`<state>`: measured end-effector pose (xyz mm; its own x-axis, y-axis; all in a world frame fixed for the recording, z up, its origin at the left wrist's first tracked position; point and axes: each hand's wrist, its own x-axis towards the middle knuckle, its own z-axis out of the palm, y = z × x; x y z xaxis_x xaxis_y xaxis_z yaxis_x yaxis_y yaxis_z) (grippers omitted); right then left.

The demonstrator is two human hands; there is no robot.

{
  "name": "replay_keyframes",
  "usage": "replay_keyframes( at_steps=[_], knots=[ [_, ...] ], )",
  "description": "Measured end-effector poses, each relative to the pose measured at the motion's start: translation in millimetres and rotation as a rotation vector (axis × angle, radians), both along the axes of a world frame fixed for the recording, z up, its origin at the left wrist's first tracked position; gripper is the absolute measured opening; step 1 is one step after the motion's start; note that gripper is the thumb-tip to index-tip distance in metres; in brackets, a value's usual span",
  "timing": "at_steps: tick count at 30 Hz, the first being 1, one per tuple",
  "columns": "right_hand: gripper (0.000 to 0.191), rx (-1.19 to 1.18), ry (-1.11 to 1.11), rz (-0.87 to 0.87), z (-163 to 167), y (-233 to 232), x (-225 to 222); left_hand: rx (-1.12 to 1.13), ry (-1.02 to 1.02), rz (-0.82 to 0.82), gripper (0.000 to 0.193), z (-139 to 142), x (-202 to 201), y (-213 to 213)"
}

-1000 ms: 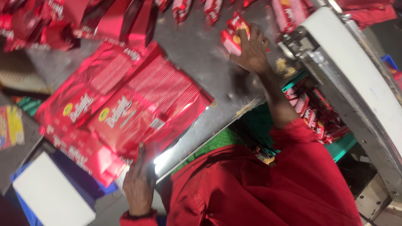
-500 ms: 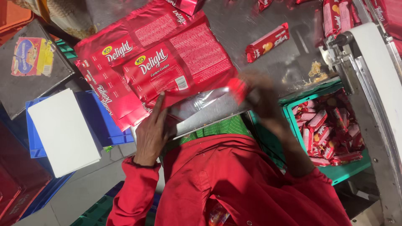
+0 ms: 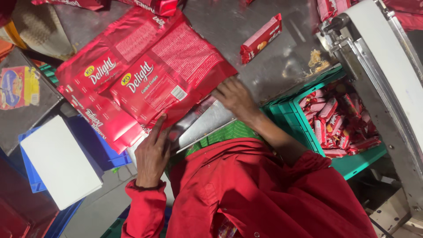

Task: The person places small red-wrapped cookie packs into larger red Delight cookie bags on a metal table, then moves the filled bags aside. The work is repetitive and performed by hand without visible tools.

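Red wrappers [image 3: 145, 83] lay stacked at the steel tabletop's [image 3: 264, 66] near edge, left hand [image 3: 152, 154] flat on their corner, right hand [image 3: 233, 94] pressing their side, neither gripping; one packet [image 3: 261, 39] sat apart, unbagged.

A single small red biscuit packet [image 3: 261, 39] lies alone on the steel table [image 3: 273, 66], near a scatter of crumbs [image 3: 318, 59]. To the right, a green crate [image 3: 358, 161] holds many such packets (heaped loosely). A white conveyor [image 3: 384, 42] runs above it. Left, a white board [image 3: 59, 161] rests on blue crates [image 3: 94, 145].
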<state>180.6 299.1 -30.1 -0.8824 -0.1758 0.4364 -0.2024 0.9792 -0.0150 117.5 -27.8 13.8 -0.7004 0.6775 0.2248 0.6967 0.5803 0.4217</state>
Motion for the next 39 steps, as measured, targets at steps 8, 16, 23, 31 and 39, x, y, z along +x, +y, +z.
replay_keyframes(
  at_steps=[8,16,23,31,39],
  knots=[
    [0.064,0.258,0.117,-0.349,35,123,-10,0.033,-0.031,0.022,0.047,0,10,-4],
    [0.05,-0.627,0.031,-0.194,87,85,11,0.056,-0.092,0.076,0.057,3,12,5],
    [0.046,-0.668,-0.188,0.352,50,-59,30,0.135,-0.118,0.066,0.067,6,14,11],
    [0.048,-0.091,-0.01,0.003,-3,-117,-9,-0.191,0.33,0.028,0.064,-3,38,26],
    [0.037,0.042,-0.184,-0.23,-50,-132,-13,-0.194,0.375,0.019,0.044,-43,36,23]
  ],
)
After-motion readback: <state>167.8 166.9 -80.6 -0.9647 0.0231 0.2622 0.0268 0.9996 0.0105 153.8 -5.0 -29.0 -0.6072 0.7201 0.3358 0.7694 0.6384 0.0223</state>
